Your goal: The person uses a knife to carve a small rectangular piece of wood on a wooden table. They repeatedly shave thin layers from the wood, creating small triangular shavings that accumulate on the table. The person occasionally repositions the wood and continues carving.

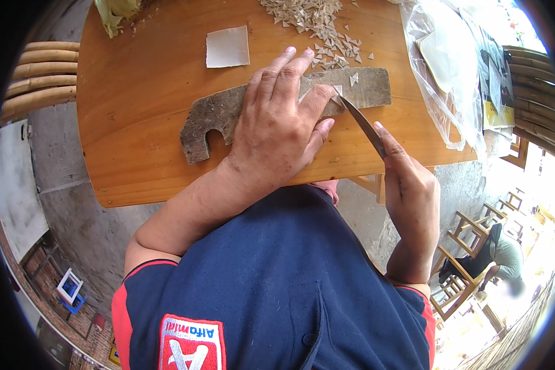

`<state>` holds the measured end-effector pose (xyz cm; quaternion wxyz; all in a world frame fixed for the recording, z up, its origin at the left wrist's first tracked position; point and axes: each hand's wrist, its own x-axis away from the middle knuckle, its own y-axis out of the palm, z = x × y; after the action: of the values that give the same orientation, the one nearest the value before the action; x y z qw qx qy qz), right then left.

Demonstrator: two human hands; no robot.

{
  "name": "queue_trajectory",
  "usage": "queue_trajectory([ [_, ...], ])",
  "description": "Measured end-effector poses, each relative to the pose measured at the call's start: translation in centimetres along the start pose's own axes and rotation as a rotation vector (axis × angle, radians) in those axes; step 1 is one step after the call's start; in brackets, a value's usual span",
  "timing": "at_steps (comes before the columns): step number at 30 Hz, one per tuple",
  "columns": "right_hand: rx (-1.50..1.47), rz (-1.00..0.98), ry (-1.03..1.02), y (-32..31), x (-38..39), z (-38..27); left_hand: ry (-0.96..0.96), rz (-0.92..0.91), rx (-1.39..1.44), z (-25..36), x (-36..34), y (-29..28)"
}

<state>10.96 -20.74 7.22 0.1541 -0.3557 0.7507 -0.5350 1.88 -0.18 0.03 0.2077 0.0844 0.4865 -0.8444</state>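
Note:
My left hand [274, 123] lies palm down across a worn wooden board [373, 86] with a hooked notch at its left end. The fingers are spread, and one fingertip presses beside a small white piece [337, 94] on the board. My right hand [410, 191] is closed round a knife [367, 126], its handle mostly hidden in the palm. The blade points up and left, with its tip at the white piece. Another small cut bit [354, 79] rests on the board. Just beyond lies a heap of small pale triangular pieces [314, 21].
A squarish off-white sheet [228, 47] lies on the wooden table [142, 129], left of the heap. Clear plastic bags [435, 74] cover the right edge. A crumpled yellowish thing [115, 13] sits far left. At right, a person [505, 256] bends near wooden chairs [459, 290].

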Motion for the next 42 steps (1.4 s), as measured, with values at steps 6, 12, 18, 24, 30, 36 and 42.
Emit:
queue_trajectory([
  [6,0.028,0.031,0.021,0.1,-0.1,0.5,-0.007,-0.006,-0.001,0.0,0.1,0.0],
  [12,-0.087,0.067,0.015,0.3,-0.4,0.3,0.000,-0.003,-0.005,0.1,0.1,0.0],
  [18,-0.124,0.051,-0.012,1.2,-0.9,-0.8,0.019,0.013,-0.011,0.0,0.0,0.2],
  [24,-0.108,0.058,0.004,1.8,-0.9,-0.9,0.019,0.027,0.003,0.0,0.0,0.2],
  [30,-0.042,0.056,-0.016,1.7,-0.9,-1.1,0.021,0.039,0.008,0.0,0.0,0.1],
  [36,0.012,0.042,-0.013,1.4,-1.3,-1.9,0.009,0.028,0.020,0.1,0.0,0.0],
  [42,-0.068,0.030,0.023,1.3,-1.0,-0.7,0.003,0.046,0.053,0.0,0.0,0.1],
])
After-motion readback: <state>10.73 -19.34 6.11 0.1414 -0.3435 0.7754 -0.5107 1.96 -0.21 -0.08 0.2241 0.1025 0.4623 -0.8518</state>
